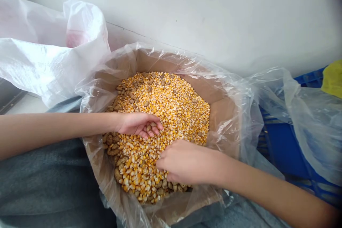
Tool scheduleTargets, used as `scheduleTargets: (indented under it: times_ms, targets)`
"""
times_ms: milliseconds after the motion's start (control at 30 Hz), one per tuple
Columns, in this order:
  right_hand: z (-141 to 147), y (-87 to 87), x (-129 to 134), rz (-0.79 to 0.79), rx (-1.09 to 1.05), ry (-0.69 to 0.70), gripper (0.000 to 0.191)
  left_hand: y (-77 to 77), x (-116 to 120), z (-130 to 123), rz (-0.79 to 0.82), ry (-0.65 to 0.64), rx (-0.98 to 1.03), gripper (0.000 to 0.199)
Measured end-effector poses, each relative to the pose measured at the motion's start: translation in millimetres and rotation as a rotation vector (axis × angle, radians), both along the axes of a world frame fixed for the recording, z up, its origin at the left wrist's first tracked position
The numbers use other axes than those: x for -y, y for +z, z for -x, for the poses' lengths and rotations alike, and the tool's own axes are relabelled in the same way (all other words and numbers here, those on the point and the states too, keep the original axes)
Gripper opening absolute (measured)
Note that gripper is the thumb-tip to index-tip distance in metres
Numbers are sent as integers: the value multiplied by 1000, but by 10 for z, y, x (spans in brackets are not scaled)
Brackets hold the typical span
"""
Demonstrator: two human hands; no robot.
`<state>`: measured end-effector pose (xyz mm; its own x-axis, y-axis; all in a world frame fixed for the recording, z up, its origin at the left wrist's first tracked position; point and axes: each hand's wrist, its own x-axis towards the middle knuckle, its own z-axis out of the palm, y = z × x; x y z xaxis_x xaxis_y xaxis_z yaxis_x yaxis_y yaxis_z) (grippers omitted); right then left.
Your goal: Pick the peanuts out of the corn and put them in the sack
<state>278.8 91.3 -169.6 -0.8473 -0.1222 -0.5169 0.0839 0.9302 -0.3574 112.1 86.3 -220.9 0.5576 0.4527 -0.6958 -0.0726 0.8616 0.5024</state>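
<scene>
Left hand (137, 124) is palm-down over the dried corn kernels (165, 114), fingers loosely curled, with a brown seed (153, 124) at the fingertips - can't tell if it's actually pinched. Right hand (187, 162) is pressed into the pile, fingers curled and tips buried among the kernels; grip can't be read. Kernels are small, hard and angular, yellow-orange, mixed with rounder, mottled brown seeds that lie thickest along the near-left edge. The pile fills a cardboard box (213, 89) lined with a crinkled clear plastic bag (235, 82), its loose edge folded out over the rim. Bare cardboard shows above the pile at the far and right sides - some room there. Far side of the box sits just beside a white wall (213, 14). White woven sack (40, 57) is bunched at left, touching the liner. Blue plastic crate (283, 153) and a slack clear bag (312, 128) sit at right, a yellow-green item (332, 80) beyond. Grey cloth (40, 181) runs under the left forearm
</scene>
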Motion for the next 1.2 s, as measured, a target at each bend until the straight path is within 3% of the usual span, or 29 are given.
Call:
scheduleTargets:
  times_ms: [167, 433, 667, 933, 1200]
  targets:
    - [102, -44, 259, -6, 193, 112, 13, 16, -5, -3, 2, -2, -19, 24]
    - [132, -84, 345, -96, 226, 96, 17, 23, -6, -10, 2, 2, -34, 23]
    - [55, -102, 194, -92, 102, 17, 11, -30, 8, 8, -2, -1, 9, 25]
    - [-21, 17, -168, -71, -81, -164, 14, -28, 17, -7, -5, -14, 52, 26]
    - [4, 49, -317, -17, -116, -341, 15, -11, 92, -58, -10, -160, 105, 29]
